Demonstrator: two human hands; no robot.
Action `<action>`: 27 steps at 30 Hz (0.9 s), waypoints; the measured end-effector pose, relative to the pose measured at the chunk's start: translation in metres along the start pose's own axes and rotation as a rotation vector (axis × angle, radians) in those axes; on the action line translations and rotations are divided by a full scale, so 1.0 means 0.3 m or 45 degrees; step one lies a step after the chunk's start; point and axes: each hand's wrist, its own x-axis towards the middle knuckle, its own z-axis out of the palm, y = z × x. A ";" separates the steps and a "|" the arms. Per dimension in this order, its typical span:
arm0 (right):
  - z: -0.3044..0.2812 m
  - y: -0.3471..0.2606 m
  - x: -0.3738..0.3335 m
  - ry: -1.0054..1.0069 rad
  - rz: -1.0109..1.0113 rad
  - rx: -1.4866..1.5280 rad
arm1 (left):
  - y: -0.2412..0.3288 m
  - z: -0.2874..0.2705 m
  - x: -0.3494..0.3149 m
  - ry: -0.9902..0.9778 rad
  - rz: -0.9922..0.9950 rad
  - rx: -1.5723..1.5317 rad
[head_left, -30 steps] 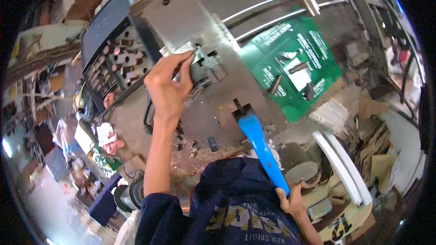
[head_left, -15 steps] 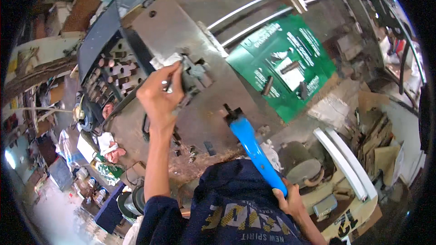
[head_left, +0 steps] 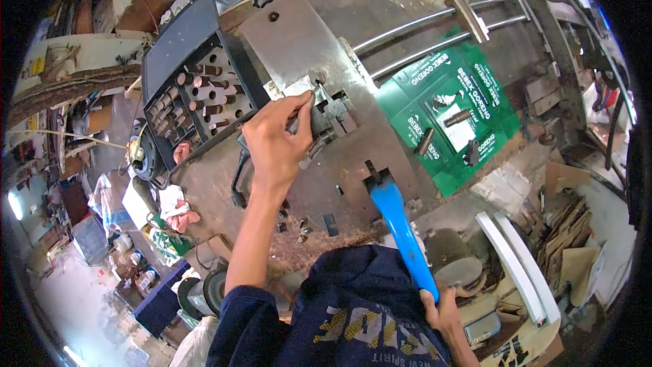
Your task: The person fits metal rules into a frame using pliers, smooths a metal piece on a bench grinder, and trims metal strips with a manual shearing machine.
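Observation:
My left hand point(head_left: 277, 137) reaches over the bench with thumb and fingers pinched together, at the edge of a small metal fixture point(head_left: 334, 114) set in a flat steel plate point(head_left: 288, 30). Whatever lies between those fingertips is hidden. Low on the right, my right hand point(head_left: 441, 309) is wrapped round the end of a long blue lever handle point(head_left: 404, 231). Its far end meets a dark metal block above the bench. Small dark metal pieces point(head_left: 329, 224) lie on the bench between my forearm and the lever.
An open dark case point(head_left: 234, 47) holds several cylindrical metal pieces at the left. Right of the plate, a green printed sheet point(head_left: 401, 102) carries a few dark metal parts. Two shiny rails point(head_left: 407, 32) run behind it. White curved strips point(head_left: 513, 268) lie at the lower right.
The whole view has shifted, so the bench and both hands appear farther right. My left hand stays pinched at the fixture and my right hand stays on the blue lever handle.

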 end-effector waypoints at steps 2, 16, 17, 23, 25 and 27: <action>0.008 0.007 -0.007 0.041 -0.015 -0.005 | -0.014 0.004 -0.001 0.026 0.052 0.009; -0.056 -0.102 -0.017 -0.146 0.119 0.000 | 0.163 -0.157 0.027 0.109 0.453 0.149; -0.043 -0.105 -0.020 -0.059 0.050 0.019 | 0.219 -0.184 0.025 0.160 0.512 0.145; -0.005 -0.052 0.026 0.038 -0.149 0.104 | 0.392 -0.274 0.009 0.228 0.581 0.135; -0.009 -0.066 0.021 0.086 -0.201 0.126 | 0.401 -0.293 0.001 0.226 0.579 0.130; -0.010 -0.075 0.021 0.075 -0.210 0.120 | 0.400 -0.305 -0.006 0.218 0.571 0.119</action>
